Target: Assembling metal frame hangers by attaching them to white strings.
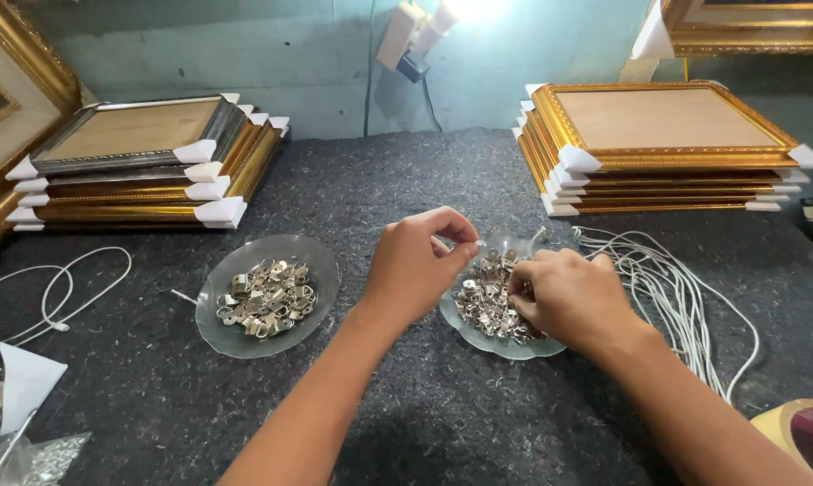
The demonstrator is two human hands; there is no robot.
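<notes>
Hangers (489, 301) (small metal ones, light and slippery by my guess) are lying heaped in the glass dish (505, 346) under my right hand (564, 301), whose curled fingers are picking among them, while my left hand (417, 263) is pinching one by its edge.

Bare felt (424, 180) lay open at centre top; frame stacks (136, 162) (658, 148) blocked upper left and right.

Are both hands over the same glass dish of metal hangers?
Yes: the left hand and right hand are both at the right glass dish, while the left glass dish sits untouched.
</notes>
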